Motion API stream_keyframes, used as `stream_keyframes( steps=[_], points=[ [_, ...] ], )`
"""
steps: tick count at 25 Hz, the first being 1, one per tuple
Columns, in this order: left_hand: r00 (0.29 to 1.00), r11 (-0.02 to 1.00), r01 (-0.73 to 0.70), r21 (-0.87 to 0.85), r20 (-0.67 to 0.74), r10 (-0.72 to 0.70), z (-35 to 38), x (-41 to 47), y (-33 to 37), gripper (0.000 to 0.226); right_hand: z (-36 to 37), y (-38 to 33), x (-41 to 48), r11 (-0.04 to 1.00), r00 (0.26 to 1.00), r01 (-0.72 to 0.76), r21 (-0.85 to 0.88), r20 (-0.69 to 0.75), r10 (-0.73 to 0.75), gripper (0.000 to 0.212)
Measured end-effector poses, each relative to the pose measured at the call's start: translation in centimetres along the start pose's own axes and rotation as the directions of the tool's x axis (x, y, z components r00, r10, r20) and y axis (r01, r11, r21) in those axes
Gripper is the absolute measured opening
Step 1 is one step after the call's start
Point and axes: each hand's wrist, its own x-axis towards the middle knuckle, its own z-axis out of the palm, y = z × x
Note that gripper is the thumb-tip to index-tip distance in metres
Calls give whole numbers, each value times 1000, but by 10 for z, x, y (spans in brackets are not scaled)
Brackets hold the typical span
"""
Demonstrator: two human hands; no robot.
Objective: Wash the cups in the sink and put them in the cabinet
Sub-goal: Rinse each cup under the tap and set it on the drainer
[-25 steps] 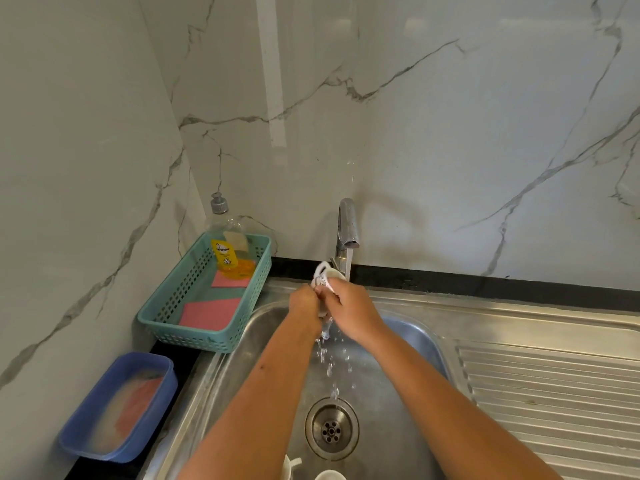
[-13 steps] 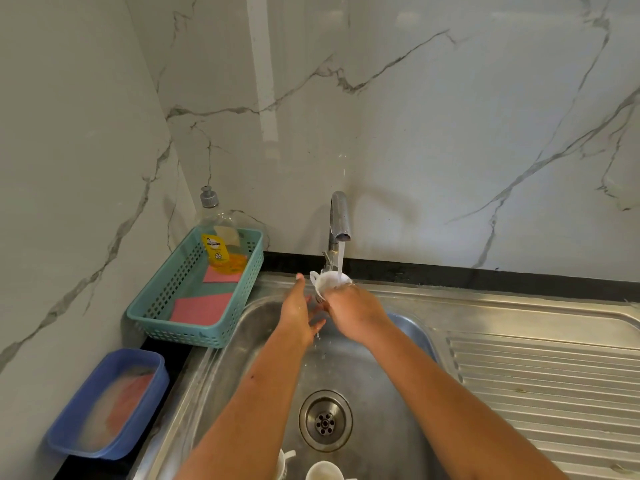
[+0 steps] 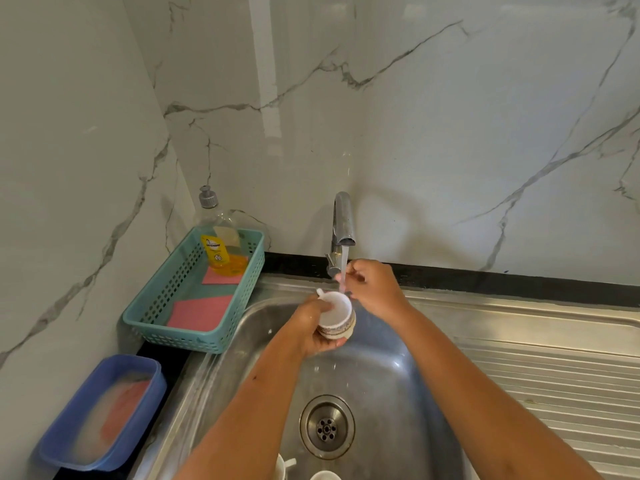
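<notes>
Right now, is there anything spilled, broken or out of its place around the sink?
Nothing stands out. The left hand holds a cup upright, whole as far as shown, under the running tap; the right hand is in the stream. Soap bottle and cloths sit in the teal basket. More cups wait in the sink.

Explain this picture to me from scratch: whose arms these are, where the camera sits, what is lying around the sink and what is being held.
No machine here: a person wears a camera on the head, looking down at their own bare arms. There is only this one view. The left hand holds a white cup with a patterned band, mouth tilted toward the camera, just below the running tap. The right hand is in the water stream, holding nothing that I can see. Below is a steel sink, with more cups at its near edge. To the left, a teal basket holds a soap bottle and pink cloths; nearer sits a blue tub.
</notes>
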Motion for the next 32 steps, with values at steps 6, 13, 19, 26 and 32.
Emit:
stream_keyframes(
  steps=[6, 13, 19, 26, 32],
  points=[
    [978, 965, 83, 247, 166, -127, 0, 7, -2, 37, -1, 6, 29, 959, 967, -252, 130, 12, 253, 8],
    [989, 980, 64, 189, 116, -87, -10, 8, 8, 35, 15, 14, 64, 929, 962, -152, -338, 163, 217, 27],
    [994, 993, 67, 98, -89, -58, -5, 16, 3, 41, 30, 10, 86, 623, 976, -21, -782, 119, 182, 43],
    [988, 1000, -5, -25, -156, 1, 2, 10, -5, 31, 26, 23, 61, 847, 816, -530, -45, 244, 524, 45],
    [993, 997, -78, -24, -94, 76, 12, 5, -19, 32, 10, 38, -36, 373, 557, -830, 414, 619, 553, 63]
  ],
)
